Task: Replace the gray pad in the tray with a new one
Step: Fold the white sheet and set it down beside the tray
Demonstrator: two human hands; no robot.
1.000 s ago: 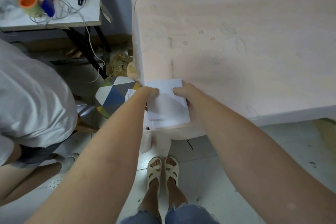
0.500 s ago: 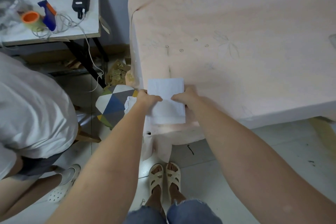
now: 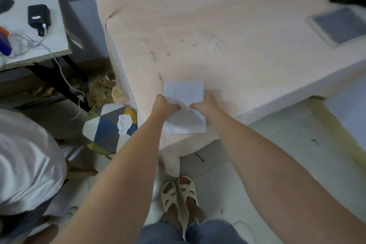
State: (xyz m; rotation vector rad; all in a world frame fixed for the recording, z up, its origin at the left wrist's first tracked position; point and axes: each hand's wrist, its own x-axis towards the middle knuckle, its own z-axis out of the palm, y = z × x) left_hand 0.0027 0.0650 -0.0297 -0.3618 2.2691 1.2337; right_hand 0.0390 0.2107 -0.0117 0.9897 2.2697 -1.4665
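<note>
Sheet (image 3: 185,105), white, folded: near corner of counter (image 3: 227,31); left hand (image 3: 165,105) and right hand (image 3: 204,104) each pinch a side edge, grip closed on it; tray (image 3: 318,27) with gray pad (image 3: 341,24) lies well apart at far right edge; right hand nearer.

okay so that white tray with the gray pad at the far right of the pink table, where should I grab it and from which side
Judging from this view, take the white tray by its raised rim at the near left edge, coming from the left across the bare pink table. It lies flat and shallow, so only the rim offers purchase; the gray pad fills the middle, and its right side runs out of frame.
</note>
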